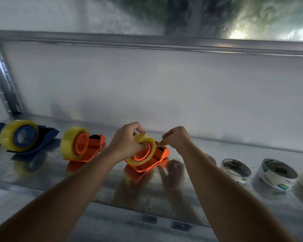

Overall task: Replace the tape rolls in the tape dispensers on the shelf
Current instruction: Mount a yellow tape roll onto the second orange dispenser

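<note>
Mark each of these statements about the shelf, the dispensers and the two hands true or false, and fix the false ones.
1. The left hand grips the tape roll on the right orange dispenser. True.
2. The right hand rests flat on the shelf. False: it is raised, fingers pinched near the front end of that dispenser.
3. The blue dispenser carries a yellowish roll. True.
4. The left orange dispenser has no roll on it. False: a yellowish roll sits on its hub.
5. Loose tape rolls lie on the shelf to the right of the hands. True.
6. Both hands hold the blue dispenser. False: neither touches it.
</note>
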